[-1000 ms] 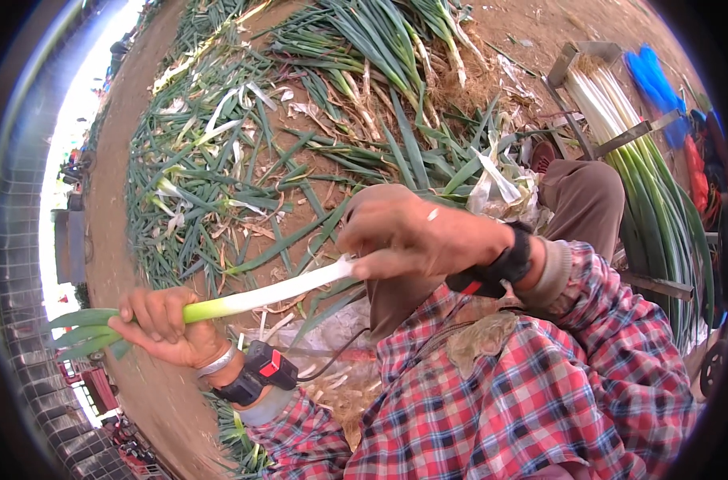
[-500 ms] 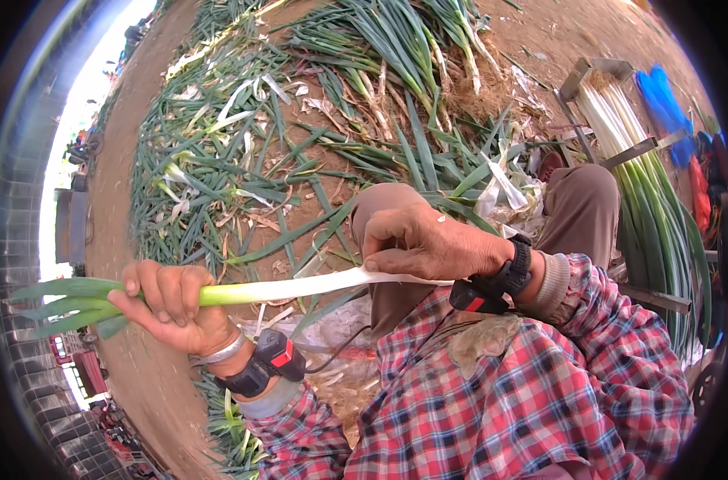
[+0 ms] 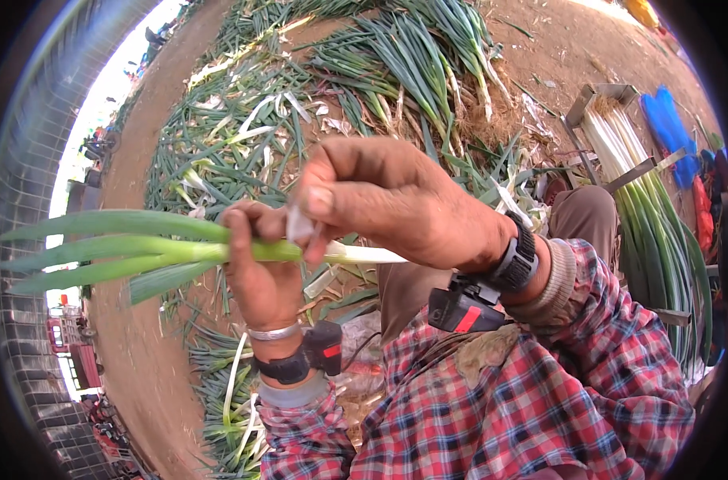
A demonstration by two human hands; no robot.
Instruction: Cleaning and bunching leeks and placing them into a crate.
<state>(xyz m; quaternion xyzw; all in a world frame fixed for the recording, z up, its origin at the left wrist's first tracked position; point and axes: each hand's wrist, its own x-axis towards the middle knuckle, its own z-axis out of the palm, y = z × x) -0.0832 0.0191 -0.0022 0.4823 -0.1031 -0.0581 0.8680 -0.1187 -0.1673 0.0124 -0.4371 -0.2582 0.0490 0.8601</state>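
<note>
Gripping the leek [image 3: 196, 250] just below its fanned leaves, the left hand [image 3: 264, 280] is wrapped around the green part of the shaft. The right hand [image 3: 396, 196] has thumb and fingertips pinched on a white strip [image 3: 302, 226] in front of the shaft; whether the strip is joined to the leek I cannot tell. The leek is held nearly level in the air over the ground [image 3: 124, 280], its leaves toward the left, its white end running under the right hand, where the tip is hidden.

Tugging the strip too sharply could, I judge, split the outer layer or bend the shaft, since the left hand seems to bear most of the load. Too loose a left grip might let the smooth stalk twist; too tight a one could bruise it. The white end might snag on the right wrist device [image 3: 464, 308]. A wide elbow swing could knock the bundle [image 3: 640, 192] at the rack's [image 3: 632, 174] near edge.
</note>
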